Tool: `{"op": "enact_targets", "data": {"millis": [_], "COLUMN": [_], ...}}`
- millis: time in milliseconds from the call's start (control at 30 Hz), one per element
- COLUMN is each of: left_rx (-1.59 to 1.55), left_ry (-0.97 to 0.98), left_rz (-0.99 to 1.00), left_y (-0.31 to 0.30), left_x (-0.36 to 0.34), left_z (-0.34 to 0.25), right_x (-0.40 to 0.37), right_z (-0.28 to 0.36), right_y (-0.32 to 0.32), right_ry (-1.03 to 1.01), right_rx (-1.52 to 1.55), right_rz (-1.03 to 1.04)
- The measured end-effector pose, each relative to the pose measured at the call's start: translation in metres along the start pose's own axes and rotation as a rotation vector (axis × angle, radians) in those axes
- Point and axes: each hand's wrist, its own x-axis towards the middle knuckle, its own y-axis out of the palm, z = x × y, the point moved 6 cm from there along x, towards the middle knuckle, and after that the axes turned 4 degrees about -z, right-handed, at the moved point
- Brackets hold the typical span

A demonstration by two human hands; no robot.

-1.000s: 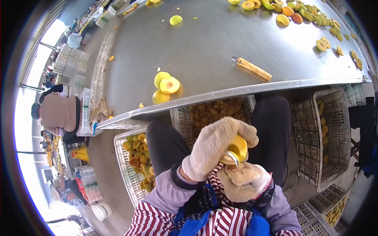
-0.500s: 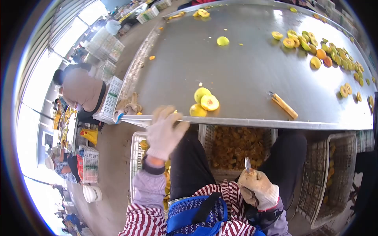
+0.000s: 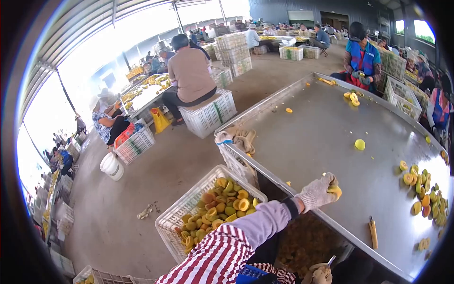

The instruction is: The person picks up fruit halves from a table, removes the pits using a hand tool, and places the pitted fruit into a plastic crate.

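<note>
My left hand [image 3: 320, 193], in a pale glove, reaches over the near edge of the metal table [image 3: 307, 128] with its fingers wrapped round yellow fruit [image 3: 335, 190]. My gloved right hand [image 3: 319, 274] is low at the bottom edge, closed on a small knife [image 3: 331, 260] whose blade points up. To the right on the tabletop lies a wooden-handled tool [image 3: 373, 233]. Halved fruit [image 3: 425, 199] is spread along the table's right side, and a single green-yellow piece [image 3: 360, 144] sits near the middle.
A white crate [image 3: 165, 222] full of halved fruit stands left of my arm. Brown gloves [image 3: 243, 138] lie on the table's left corner. A bucket [image 3: 112, 166] is on the floor. One person [image 3: 191, 71] sits on a crate; another [image 3: 363, 59] sits across the table.
The view has swung left and up. My left hand has moved onto the fruit at the near edge and closed round some. My right hand still holds the knife, now lower in view.
</note>
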Motion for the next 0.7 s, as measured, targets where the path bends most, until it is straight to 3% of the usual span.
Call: {"op": "enact_targets", "data": {"millis": [67, 133, 167, 200, 267, 300, 333, 400, 467, 600, 700], "left_rx": [-0.770, -1.109, -1.036, -1.149, -1.427, -1.617, -1.762, -1.709, -1.676, -1.539, -1.426], "left_ry": [-0.175, -0.253, -0.279, -0.356, -0.435, -0.336, -0.403, -0.455, -0.522, -0.410, -0.350], "left_rz": [0.105, 0.336, 0.406, 0.459, 0.378, 0.371, 0.435, 0.408, 0.359, 0.363, 0.379], "left_y": [-0.015, -0.011, -0.013, -0.002, 0.014, 0.021, 0.010, -0.004, 0.002, 0.017, 0.012], "left_x": [-0.026, -0.059, -0.075, -0.090, -0.112, -0.117, -0.125, -0.132, -0.139, -0.146, -0.151], "left_z": [-0.013, -0.035, -0.044, -0.046, -0.047, -0.052, -0.066, -0.079, -0.080, -0.077, -0.090], "right_x": [-0.001, -0.004, 0.007, 0.006, -0.002, -0.002, 0.002, -0.006, -0.005, -0.003, -0.004], "right_z": [0.001, 0.007, -0.003, 0.001, 0.012, 0.015, 0.017, 0.022, 0.016, 0.020, 0.030], "right_y": [0.006, 0.012, 0.003, 0.002, 0.014, 0.013, 0.010, 0.016, 0.007, 0.006, 0.007], "right_ry": [-0.043, -0.091, -0.226, -0.218, -0.120, -0.122, -0.121, -0.087, -0.096, -0.089, -0.304], "right_rx": [0.012, -0.020, 0.007, 0.009, 0.003, -0.065, -0.136, -0.103, -0.356, -0.432, -0.575], "right_rz": [0.015, 0.015, 0.006, -0.015, 0.050, 0.020, -0.012, -0.098, -0.181, -0.197, -0.197]}}
